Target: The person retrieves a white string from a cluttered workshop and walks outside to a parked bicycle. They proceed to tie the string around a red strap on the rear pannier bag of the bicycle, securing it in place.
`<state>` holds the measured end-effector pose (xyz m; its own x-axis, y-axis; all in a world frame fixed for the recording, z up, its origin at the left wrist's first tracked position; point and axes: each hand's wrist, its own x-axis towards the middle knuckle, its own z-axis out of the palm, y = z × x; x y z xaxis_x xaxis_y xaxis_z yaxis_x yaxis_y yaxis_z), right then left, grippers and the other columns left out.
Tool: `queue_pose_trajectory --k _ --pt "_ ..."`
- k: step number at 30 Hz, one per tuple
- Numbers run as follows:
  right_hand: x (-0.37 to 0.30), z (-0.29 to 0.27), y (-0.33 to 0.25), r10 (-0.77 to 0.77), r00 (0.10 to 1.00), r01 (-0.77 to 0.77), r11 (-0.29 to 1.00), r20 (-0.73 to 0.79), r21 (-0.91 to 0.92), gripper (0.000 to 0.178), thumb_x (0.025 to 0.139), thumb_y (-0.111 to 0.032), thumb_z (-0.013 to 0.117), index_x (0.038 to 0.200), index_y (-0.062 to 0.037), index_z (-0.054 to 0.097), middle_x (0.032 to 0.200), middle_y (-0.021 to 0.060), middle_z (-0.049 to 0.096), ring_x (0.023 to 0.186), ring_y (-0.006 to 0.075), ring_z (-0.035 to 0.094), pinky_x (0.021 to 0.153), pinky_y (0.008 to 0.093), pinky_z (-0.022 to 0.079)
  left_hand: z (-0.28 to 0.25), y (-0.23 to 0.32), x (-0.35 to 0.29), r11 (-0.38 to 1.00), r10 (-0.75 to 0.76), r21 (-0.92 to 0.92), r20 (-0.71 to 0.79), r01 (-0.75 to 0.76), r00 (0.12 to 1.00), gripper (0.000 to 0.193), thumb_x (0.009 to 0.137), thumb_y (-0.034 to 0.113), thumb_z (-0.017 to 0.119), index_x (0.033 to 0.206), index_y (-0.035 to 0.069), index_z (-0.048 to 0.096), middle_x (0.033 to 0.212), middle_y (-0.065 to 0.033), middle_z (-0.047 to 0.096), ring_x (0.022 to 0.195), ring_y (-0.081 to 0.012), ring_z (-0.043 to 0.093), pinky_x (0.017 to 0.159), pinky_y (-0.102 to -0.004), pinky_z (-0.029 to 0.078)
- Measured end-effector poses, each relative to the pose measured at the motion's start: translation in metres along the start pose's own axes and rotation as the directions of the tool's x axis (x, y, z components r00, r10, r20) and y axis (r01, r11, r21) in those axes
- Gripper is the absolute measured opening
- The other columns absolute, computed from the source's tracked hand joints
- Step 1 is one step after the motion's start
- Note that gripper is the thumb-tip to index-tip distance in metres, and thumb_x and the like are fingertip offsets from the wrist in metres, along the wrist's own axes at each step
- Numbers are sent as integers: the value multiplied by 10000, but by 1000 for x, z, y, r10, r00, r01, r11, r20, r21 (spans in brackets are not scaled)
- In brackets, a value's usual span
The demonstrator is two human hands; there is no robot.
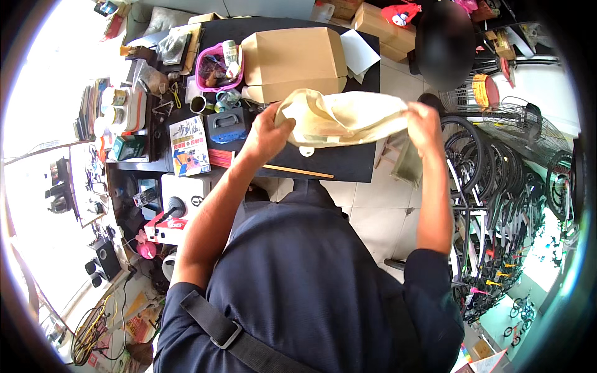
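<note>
A cream-coloured piece of cloth [351, 115] is stretched between my two hands above the dark table [354, 163]. It sags in folds, and I cannot tell whether it is a bag or a garment. My left hand [268, 135] grips its left end with closed fingers. At the other end, my right hand [425, 127] pinches the cloth's edge. Just behind the cloth lies an open, shallow cardboard box [292, 59], its near side partly covered. Below the cloth, a small white round thing [306, 151] shows on the table. A thin wooden stick [298, 170] lies along the near edge.
Left of the box stands a pink basket [199, 73] with odds and ends. Nearer are a dark mug [198, 104], a grey case [225, 124] and a magazine [189, 146]. White sheets [360, 51] lie at the back right. Bicycles [491, 205] crowd the right side beside a fan [525, 127].
</note>
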<state>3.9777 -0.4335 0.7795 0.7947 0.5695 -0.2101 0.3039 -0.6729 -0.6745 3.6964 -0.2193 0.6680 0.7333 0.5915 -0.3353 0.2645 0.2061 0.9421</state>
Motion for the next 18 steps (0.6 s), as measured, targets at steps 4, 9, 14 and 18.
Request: queue_pose_trajectory --k 4,9,14,18 --pt "-20 22 102 218 976 -212 959 -14 188 344 862 -99 596 1110 81 752 854 110 756 770 138 662 688 321 515 30 5 -4 882 209 417 71 -220 975 554 945 112 677 1467 22 518 1283 -217 690 1138 -316 698 1006 -387 530" --pt "-5 54 138 419 886 -366 896 201 -251 279 848 -183 608 1014 -12 753 935 198 770 852 269 738 766 419 548 46 -5 2 634 59 756 163 -163 985 626 943 87 644 1526 237 476 1273 -212 690 1124 -403 686 898 -444 579" --pt "2 62 121 -321 945 301 790 58 -534 210 886 -252 698 1018 -101 758 922 155 694 972 395 712 879 528 557 56 -11 2 471 117 859 163 -199 980 597 940 102 662 1472 334 517 1080 -125 660 902 -369 724 734 -469 593" --pt "44 69 109 51 986 35 866 158 -498 381 981 -385 593 897 -46 745 927 217 731 936 426 717 843 517 559 58 1 17 337 233 893 229 -299 945 436 948 94 619 1326 309 582 1244 -106 589 870 -363 738 647 -521 586"
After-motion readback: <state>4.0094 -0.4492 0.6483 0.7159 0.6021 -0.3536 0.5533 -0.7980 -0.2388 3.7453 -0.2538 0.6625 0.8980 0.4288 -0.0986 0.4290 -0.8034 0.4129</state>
